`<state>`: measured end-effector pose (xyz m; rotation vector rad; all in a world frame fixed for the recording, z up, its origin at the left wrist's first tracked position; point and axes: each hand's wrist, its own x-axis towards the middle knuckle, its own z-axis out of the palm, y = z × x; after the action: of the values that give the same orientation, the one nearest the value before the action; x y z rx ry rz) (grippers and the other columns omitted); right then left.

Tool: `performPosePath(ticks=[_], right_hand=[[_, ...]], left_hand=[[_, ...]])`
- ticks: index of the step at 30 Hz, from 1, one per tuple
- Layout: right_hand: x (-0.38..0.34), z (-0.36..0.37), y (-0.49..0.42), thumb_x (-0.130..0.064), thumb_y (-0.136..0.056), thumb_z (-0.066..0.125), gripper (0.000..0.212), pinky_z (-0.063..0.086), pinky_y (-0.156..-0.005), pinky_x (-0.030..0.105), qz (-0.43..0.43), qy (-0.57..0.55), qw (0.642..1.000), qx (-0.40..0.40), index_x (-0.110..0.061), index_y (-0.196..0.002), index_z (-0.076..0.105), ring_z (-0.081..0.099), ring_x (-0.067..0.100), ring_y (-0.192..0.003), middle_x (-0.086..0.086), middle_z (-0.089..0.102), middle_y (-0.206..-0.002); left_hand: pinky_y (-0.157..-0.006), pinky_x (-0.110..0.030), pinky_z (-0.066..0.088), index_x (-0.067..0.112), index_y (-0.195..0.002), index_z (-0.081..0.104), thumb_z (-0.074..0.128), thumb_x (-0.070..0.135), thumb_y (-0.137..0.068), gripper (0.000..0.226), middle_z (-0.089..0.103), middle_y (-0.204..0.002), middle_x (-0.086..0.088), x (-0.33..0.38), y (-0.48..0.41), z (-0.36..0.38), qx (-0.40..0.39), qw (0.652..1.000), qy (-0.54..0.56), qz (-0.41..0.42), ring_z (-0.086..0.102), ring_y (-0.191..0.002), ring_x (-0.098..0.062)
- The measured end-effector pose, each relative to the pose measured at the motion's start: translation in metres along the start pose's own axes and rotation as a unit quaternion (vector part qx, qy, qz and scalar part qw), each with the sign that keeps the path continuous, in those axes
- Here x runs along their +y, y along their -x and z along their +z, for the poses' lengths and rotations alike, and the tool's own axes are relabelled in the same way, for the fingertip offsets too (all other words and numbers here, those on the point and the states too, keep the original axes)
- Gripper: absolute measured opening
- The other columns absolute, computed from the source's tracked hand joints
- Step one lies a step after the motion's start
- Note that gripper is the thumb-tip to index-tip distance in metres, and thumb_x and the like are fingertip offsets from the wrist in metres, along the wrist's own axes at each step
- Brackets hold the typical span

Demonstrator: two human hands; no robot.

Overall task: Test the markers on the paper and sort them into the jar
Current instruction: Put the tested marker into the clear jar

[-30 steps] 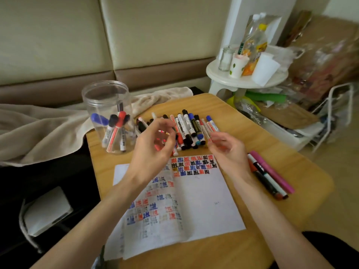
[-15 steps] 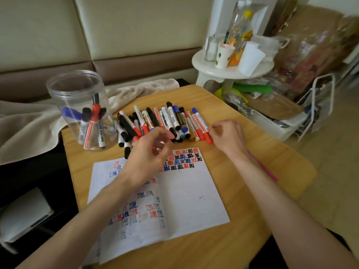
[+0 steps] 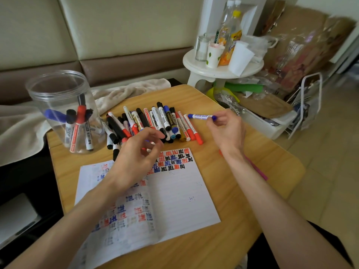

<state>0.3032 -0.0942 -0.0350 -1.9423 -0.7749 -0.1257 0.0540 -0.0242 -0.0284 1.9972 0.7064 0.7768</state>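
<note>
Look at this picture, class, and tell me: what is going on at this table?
A person is testing markers at a table. The right hand pinches a blue marker by one end, beside the row of markers lying above the paper. The left hand hovers over the row's near edge, fingers curled; whether it holds anything is unclear. The paper already carries many red, blue and black test marks. The jar at the left holds a few markers.

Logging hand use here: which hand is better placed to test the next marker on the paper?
Right. The right hand pinches the blue marker by its end, ready to bring over; the left hand hovers above the paper with no marker clearly in its grip.
</note>
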Motion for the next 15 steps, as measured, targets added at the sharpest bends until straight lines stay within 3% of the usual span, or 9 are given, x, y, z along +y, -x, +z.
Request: performPosePath(ticks=[4,7,9,10,11,13,15], right_hand=[[-0.016,-0.025,0.012,-0.012,-0.087,0.081,0.015,0.057,-0.077,0.026,-0.010,-0.192,0.981,0.012,-0.016,-0.098,0.073,0.072,0.006,-0.082,-0.007,0.077,-0.089],[-0.031,-0.045,0.028,-0.010,-0.089,0.081,0.017,0.057,-0.077,0.022,0.038,-0.283,0.956,-0.063,-0.009,-0.105,0.075,0.074,0.012,-0.086,0.004,0.078,-0.096],[-0.037,-0.052,0.042,-0.012,-0.090,0.079,0.018,0.054,-0.073,0.018,0.069,-0.314,0.938,-0.129,-0.008,-0.108,0.075,0.073,0.010,-0.081,0.008,0.078,-0.091],[-0.039,-0.055,0.049,-0.013,-0.091,0.079,0.018,0.053,-0.071,0.017,0.083,-0.323,0.930,-0.152,-0.008,-0.108,0.074,0.072,0.010,-0.079,0.007,0.078,-0.087],[-0.040,-0.057,0.056,-0.014,-0.091,0.078,0.018,0.052,-0.071,0.018,0.099,-0.336,0.922,-0.168,-0.008,-0.108,0.074,0.071,0.011,-0.078,0.007,0.077,-0.085],[-0.042,-0.059,0.067,-0.016,-0.090,0.078,0.020,0.053,-0.075,0.025,0.129,-0.379,0.899,-0.179,-0.007,-0.107,0.074,0.070,0.016,-0.081,0.008,0.077,-0.086],[-0.042,-0.059,0.079,-0.026,-0.085,0.080,0.032,0.054,-0.082,0.032,0.166,-0.415,0.875,-0.188,-0.006,-0.109,0.074,0.069,0.020,-0.084,0.008,0.076,-0.089]], left_hand=[[-0.077,-0.029,0.059,0.028,-0.118,0.063,0.061,0.017,-0.100,0.021,0.067,-0.109,0.016,-0.001,-0.001,0.001,0.004,1.000,-0.015,0.021,0.067,-0.098,-0.004],[-0.093,-0.029,0.056,0.032,-0.135,0.055,0.061,0.023,-0.100,0.037,0.059,-0.126,0.017,-0.001,0.000,0.000,0.023,0.996,-0.063,0.061,0.059,-0.116,-0.002],[-0.110,-0.028,0.043,0.034,-0.149,0.044,0.059,0.032,-0.100,0.051,0.047,-0.143,0.015,0.000,0.004,-0.002,0.021,0.988,-0.124,0.089,0.047,-0.134,-0.003],[-0.111,-0.027,0.039,0.034,-0.151,0.043,0.059,0.035,-0.100,0.054,0.045,-0.146,0.014,0.001,0.006,-0.003,0.015,0.984,-0.149,0.098,0.045,-0.135,-0.003],[-0.107,-0.026,0.043,0.032,-0.149,0.047,0.058,0.038,-0.099,0.051,0.051,-0.141,0.014,0.002,0.009,-0.003,0.007,0.981,-0.164,0.102,0.051,-0.128,-0.001],[-0.082,-0.021,0.053,0.028,-0.131,0.062,0.059,0.039,-0.098,0.035,0.067,-0.107,0.016,0.005,0.015,-0.002,0.000,0.979,-0.174,0.105,0.064,-0.094,0.001],[-0.066,-0.016,0.048,0.026,-0.114,0.069,0.062,0.034,-0.098,0.019,0.064,-0.082,0.021,0.007,0.022,-0.001,0.001,0.978,-0.176,0.113,0.062,-0.079,0.002]])
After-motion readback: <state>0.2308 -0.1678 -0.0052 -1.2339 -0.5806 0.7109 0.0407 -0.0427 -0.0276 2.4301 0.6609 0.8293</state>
